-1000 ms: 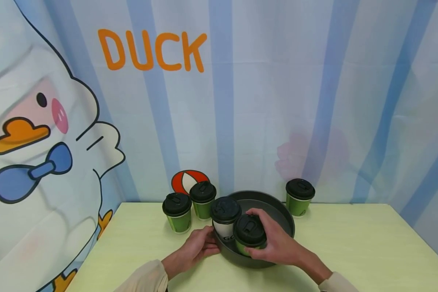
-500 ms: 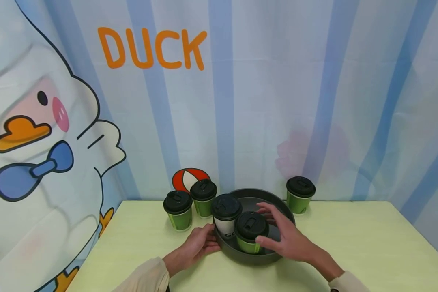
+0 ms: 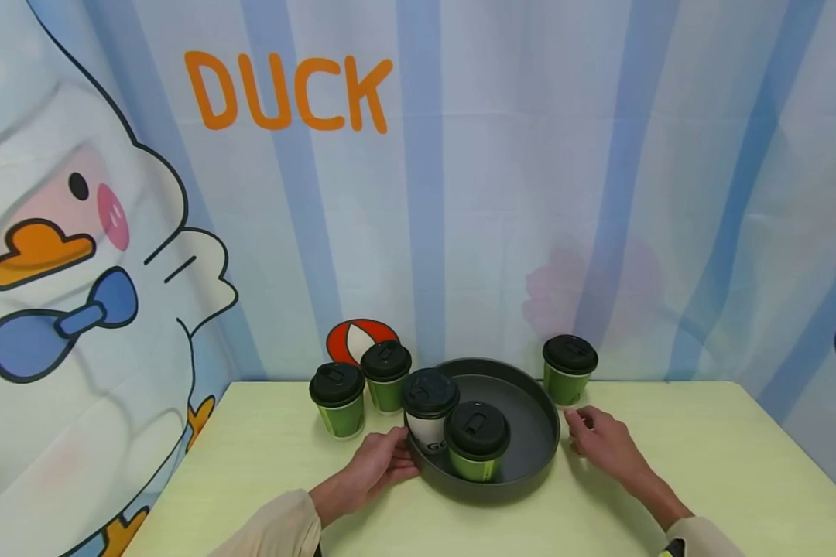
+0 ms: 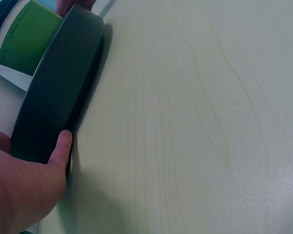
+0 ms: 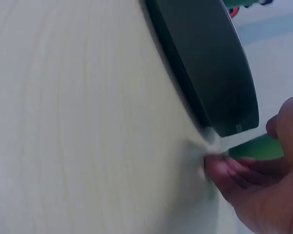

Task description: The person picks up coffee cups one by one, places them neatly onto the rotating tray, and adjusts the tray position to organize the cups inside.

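A round dark grey pan point(image 3: 529, 433) sits on the table. My left hand point(image 3: 372, 472) holds its left side; the left wrist view shows a finger point(image 4: 62, 146) along the outer wall. Inside the pan, at its left, stand a white paper cup point(image 3: 426, 430) with a black lid and, in front of it, a green paper cup point(image 3: 475, 464) with a black lid. To the right of the pan, my right hand point(image 3: 606, 445) has its fingers loosely bent and holds nothing. Just behind that hand stands another green lidded cup point(image 3: 567, 383), partly seen in the right wrist view.
Two more green lidded cups stand left of the pan: one nearer point(image 3: 341, 414), one farther back point(image 3: 387, 393). A printed curtain point(image 3: 488, 193) hangs along the back edge of the pale yellow table point(image 3: 704, 456).
My right hand has let go of the green cup in the pan and moved right, out past the rim toward the cup at the back right. The left hand stays on the pan.
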A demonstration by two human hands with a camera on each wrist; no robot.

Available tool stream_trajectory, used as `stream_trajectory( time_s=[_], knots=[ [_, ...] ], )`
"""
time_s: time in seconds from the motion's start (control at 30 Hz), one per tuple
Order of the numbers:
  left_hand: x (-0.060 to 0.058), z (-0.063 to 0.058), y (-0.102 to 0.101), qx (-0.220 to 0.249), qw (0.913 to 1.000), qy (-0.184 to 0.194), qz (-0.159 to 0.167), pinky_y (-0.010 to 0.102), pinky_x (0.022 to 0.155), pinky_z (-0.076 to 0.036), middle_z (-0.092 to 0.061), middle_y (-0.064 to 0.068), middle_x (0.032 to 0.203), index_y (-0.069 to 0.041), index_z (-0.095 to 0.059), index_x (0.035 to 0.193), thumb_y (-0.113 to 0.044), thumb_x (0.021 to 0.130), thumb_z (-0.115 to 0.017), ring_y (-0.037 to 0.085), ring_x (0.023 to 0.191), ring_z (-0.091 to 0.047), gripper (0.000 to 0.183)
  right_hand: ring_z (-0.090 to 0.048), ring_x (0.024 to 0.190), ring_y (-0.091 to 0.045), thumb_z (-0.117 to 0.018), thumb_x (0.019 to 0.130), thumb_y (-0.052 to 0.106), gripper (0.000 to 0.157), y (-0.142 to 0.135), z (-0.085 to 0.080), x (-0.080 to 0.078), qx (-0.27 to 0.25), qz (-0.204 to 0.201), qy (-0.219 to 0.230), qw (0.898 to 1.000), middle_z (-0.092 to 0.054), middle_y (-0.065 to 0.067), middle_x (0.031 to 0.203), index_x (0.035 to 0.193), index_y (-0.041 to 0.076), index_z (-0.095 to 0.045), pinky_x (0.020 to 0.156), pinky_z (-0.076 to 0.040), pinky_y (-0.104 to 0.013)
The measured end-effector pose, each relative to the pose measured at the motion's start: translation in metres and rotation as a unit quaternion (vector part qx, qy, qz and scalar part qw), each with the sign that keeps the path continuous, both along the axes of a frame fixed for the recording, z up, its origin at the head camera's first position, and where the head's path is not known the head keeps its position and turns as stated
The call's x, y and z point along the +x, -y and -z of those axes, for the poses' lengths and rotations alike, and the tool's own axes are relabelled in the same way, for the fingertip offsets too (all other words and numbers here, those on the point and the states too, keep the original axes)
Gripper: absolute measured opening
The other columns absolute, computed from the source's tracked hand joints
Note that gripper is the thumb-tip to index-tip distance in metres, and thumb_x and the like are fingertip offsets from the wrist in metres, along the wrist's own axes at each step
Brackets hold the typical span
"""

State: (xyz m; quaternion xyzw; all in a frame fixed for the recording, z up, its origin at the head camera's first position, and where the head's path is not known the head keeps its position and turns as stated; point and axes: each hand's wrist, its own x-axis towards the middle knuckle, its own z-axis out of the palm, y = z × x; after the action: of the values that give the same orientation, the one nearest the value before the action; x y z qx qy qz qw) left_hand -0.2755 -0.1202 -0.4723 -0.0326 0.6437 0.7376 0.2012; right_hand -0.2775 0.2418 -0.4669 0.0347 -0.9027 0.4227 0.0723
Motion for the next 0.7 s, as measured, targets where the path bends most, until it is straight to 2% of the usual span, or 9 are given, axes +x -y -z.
stream_trajectory(
  time_s=[0.03,0.1,0.2,0.27,0.43,0.7],
  knots=[
    [0.0,0.0,0.0,-0.001,1.0,-0.001,0.001,0.034,0.081,-0.056,-0.054,0.008,0.086,0.008,-0.049,0.105,-0.024,0.096,-0.044,0.014,0.076,-0.057,0.034,-0.064,0.075,-0.019,-0.044,0.101,0.041,0.047,-0.001,0.001,-0.001,-0.032,-0.004,0.037,0.999,-0.066,-0.008,0.085,0.108,-0.003,-0.06,0.067,-0.053,-0.032],
    [0.0,0.0,0.0,-0.004,1.0,-0.002,0.002,0.034,0.081,-0.056,-0.053,0.008,0.086,0.007,-0.049,0.105,-0.024,0.096,-0.044,0.014,0.076,-0.056,0.033,-0.065,0.074,-0.022,-0.043,0.101,0.04,0.05,-0.001,0.004,-0.004,-0.107,-0.022,0.095,0.989,-0.066,-0.011,0.083,0.108,-0.008,-0.059,0.067,-0.056,-0.034],
    [0.0,0.0,0.001,-0.008,1.0,-0.004,0.003,0.033,0.08,-0.056,-0.053,0.009,0.087,0.007,-0.049,0.105,-0.025,0.096,-0.044,0.015,0.077,-0.056,0.034,-0.066,0.074,-0.024,-0.04,0.103,0.035,0.053,0.0,0.005,-0.009,-0.203,-0.066,0.142,0.967,-0.067,-0.015,0.085,0.112,-0.015,-0.054,0.068,-0.058,-0.038],
    [0.0,0.0,0.001,-0.008,1.0,-0.004,0.003,0.034,0.081,-0.056,-0.053,0.009,0.088,0.008,-0.049,0.106,-0.025,0.096,-0.045,0.015,0.077,-0.056,0.035,-0.066,0.073,-0.023,-0.039,0.103,0.035,0.055,0.0,0.006,-0.012,-0.238,-0.096,0.161,0.953,-0.066,-0.015,0.084,0.113,-0.018,-0.052,0.07,-0.058,-0.039],
    [0.0,0.001,0.001,-0.008,1.0,-0.002,0.001,0.033,0.08,-0.056,-0.055,0.008,0.087,0.008,-0.05,0.105,-0.026,0.095,-0.046,0.014,0.077,-0.057,0.036,-0.066,0.071,-0.021,-0.042,0.101,0.041,0.06,-0.001,0.009,-0.013,-0.264,-0.121,0.188,0.938,-0.065,-0.013,0.079,0.11,-0.018,-0.05,0.071,-0.058,-0.039],
    [-0.001,0.001,0.001,-0.005,1.0,-0.006,0.002,0.033,0.08,-0.056,-0.058,0.006,0.083,0.008,-0.053,0.104,-0.027,0.095,-0.046,0.013,0.075,-0.059,0.036,-0.066,0.074,-0.022,-0.044,0.101,0.038,0.054,-0.006,0.008,-0.009,-0.283,-0.162,0.216,0.92,-0.066,-0.014,0.081,0.101,-0.015,-0.055,0.074,-0.058,-0.039]
  ],
)
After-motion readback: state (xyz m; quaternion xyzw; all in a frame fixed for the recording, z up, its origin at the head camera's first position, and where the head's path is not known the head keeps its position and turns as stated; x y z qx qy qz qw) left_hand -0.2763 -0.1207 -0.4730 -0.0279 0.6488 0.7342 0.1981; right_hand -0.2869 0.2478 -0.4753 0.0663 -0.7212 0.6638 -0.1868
